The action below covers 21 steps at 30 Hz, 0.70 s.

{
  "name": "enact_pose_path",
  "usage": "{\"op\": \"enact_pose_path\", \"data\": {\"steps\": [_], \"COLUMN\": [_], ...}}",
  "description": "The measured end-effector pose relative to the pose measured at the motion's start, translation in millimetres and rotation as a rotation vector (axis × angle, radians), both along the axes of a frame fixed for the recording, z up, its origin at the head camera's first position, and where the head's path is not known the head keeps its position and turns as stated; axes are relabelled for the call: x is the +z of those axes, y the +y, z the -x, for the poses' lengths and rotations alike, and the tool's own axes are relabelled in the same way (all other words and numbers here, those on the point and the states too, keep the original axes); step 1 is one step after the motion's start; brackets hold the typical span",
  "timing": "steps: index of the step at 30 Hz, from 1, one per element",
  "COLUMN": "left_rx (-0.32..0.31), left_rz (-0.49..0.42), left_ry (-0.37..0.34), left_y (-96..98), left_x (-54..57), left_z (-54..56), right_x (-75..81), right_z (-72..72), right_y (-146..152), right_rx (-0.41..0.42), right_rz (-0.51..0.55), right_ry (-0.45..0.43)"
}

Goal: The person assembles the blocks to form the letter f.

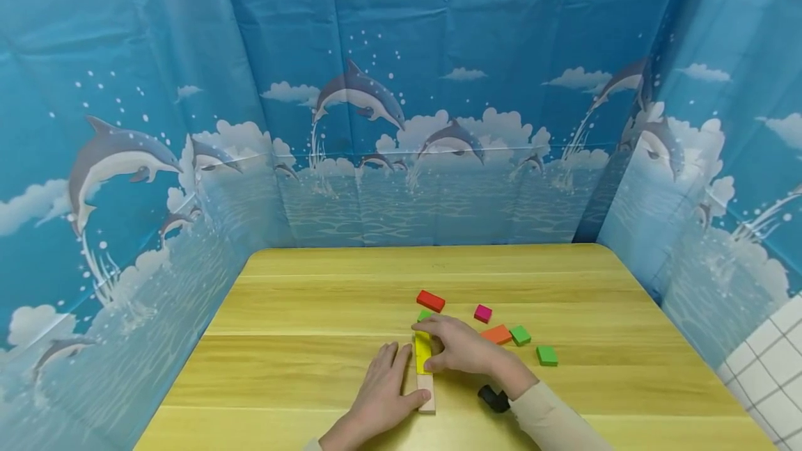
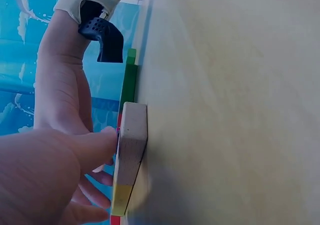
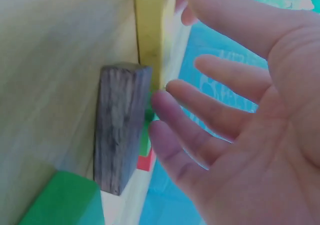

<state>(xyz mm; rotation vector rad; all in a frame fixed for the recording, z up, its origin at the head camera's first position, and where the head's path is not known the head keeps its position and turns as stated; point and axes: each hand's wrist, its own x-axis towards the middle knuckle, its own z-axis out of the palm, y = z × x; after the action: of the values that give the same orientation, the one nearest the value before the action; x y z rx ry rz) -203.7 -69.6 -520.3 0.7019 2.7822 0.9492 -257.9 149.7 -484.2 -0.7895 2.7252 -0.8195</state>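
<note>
A yellow block (image 1: 422, 352) lies in line with a plain wooden block (image 1: 426, 402), which is at its near end. My left hand (image 1: 379, 388) rests along their left side, thumb on the plain block and fingers stretched forward. Over the yellow block is my right hand (image 1: 466, 346), thumb by its near right edge and forefinger by its far end. In the right wrist view the right fingers are spread and loosely extended above the yellow block. A dark-grained wooden block (image 3: 120, 130) sits beside the yellow one; the right hand hides it in the head view.
Beyond the row lie a green block (image 1: 424, 314) and a red block (image 1: 431, 300). To the right are a magenta block (image 1: 482, 313), an orange block (image 1: 497, 335) and two green blocks (image 1: 546, 355). A black device (image 1: 495, 399) hangs at the right wrist. Dolphin-print curtains (image 1: 401, 200) surround the table.
</note>
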Motion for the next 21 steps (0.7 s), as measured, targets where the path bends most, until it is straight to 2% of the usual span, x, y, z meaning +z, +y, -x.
{"op": "enact_pose_path", "data": {"steps": [6,12,16,21], "left_rx": [-0.012,-0.109,-0.152,-0.191], "left_rz": [-0.009,0.01,0.043,0.062], "left_ry": [-0.017,0.03,0.039,0.016], "left_y": [-0.5,0.4,0.8,0.8], "left_x": [4.7,8.9,9.6,10.8], "left_z": [5.1,14.4,17.2,21.4], "right_x": [5.9,12.8,14.7,17.1], "right_z": [2.8,5.3,5.3,3.3], "right_y": [7,19,26,30], "right_rx": [-0.053,-0.103,-0.128,-0.211], "right_rz": [0.071,0.112,0.104,0.044], "right_ry": [0.056,0.036,0.029,0.05]}}
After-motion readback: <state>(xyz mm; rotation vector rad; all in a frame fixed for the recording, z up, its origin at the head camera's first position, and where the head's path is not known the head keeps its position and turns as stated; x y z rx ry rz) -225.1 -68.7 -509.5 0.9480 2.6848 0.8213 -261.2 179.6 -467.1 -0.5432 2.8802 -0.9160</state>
